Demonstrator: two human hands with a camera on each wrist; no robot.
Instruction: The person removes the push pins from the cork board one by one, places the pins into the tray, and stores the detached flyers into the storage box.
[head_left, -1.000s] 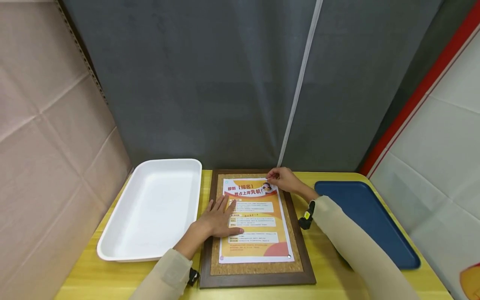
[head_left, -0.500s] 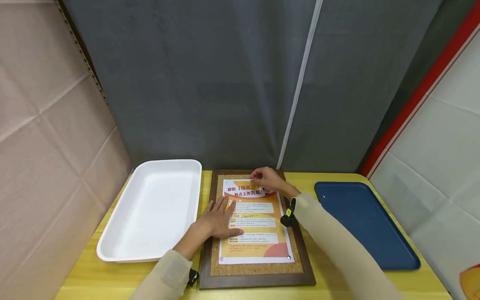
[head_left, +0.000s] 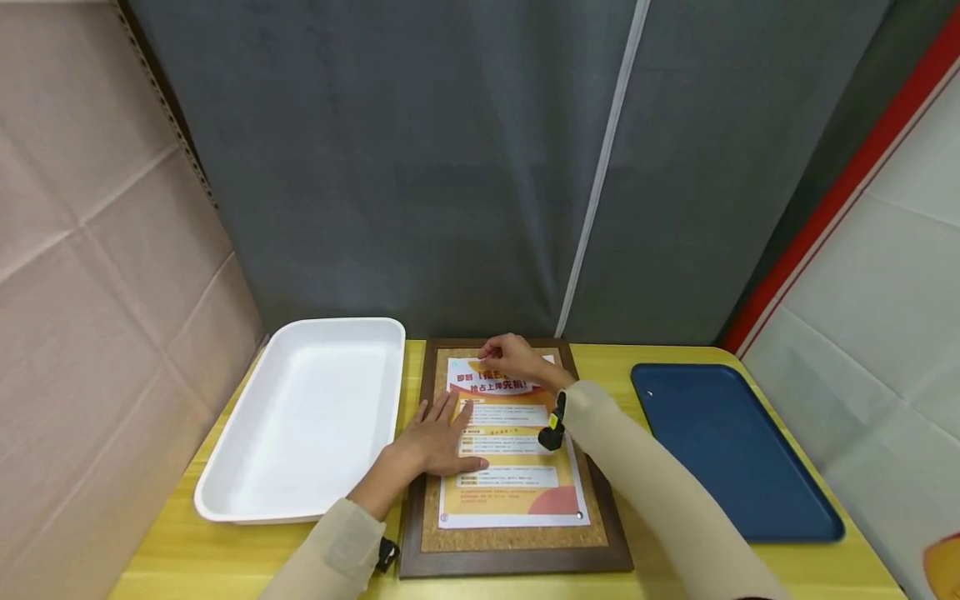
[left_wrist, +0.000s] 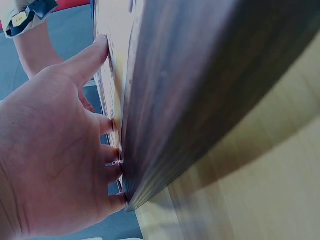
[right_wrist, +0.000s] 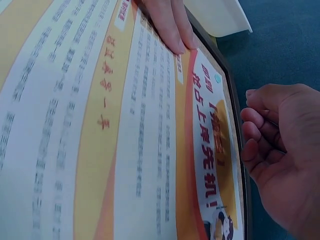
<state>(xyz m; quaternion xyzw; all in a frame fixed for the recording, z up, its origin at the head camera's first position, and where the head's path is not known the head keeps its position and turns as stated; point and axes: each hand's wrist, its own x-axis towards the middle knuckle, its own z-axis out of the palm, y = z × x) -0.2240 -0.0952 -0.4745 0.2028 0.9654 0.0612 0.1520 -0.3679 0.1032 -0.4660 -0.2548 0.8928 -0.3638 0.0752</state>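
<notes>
A printed poster (head_left: 498, 502) in orange, yellow and white lies on a cork board (head_left: 517, 540) with a brown wooden frame (head_left: 517, 562). Spread fingers of my left hand (head_left: 435, 442) press flat over the poster's left side, its wrist crossing the frame. At the top edge is my right hand (head_left: 512, 357), overlapping the poster's red title in the head view. Its fingers curl toward the thumb in the right wrist view; whether something small sits between them, I cannot tell. A small round pin (head_left: 580, 515) shows at the poster's lower right corner.
An empty white tray (head_left: 300, 417) stands left of the board on the yellow wooden table (head_left: 225, 567). To the right lies a dark blue tray (head_left: 738, 450) with a small shiny speck (head_left: 649, 392) in it. A grey curtain (head_left: 420, 167) hangs behind.
My right hand has moved left along the poster's top edge, from the upper right corner to above the title. The left hand has stayed in place.
</notes>
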